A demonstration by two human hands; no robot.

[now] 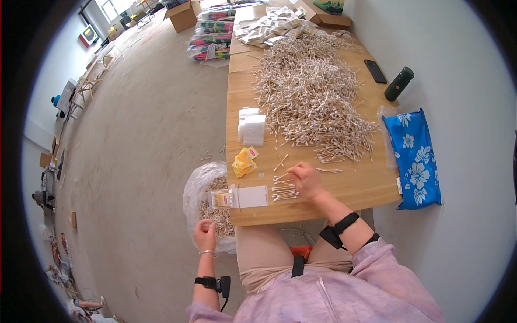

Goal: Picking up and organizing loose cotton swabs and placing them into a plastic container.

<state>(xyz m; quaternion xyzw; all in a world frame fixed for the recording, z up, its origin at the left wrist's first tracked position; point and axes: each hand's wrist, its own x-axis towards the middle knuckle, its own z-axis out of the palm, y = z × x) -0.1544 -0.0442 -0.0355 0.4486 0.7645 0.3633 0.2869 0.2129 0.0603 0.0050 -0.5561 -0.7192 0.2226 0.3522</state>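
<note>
Near the table's front edge, my right hand [306,182] has its fingertips pinched together at the end of a cotton swab, above a short row of cotton swabs [285,192] lying side by side. My left hand [205,236] is off the table's left corner, beside a clear plastic bag [192,188] full of swabs. Its fingers are curled together; whether anything is between them does not show. Between the hands, a small clear packet of swabs with a yellow label [221,199] overhangs the table edge, next to a white rectangular card or pouch [252,196].
A large heap of cotton swabs [312,91] covers the table's middle. Left of it lie clear bags [252,126] and yellow cards [245,161]. Filled packets [274,27] are piled at the far end. Along the wall side are a phone [375,71], a dark bottle [399,84] and a blue flowered pack [416,161].
</note>
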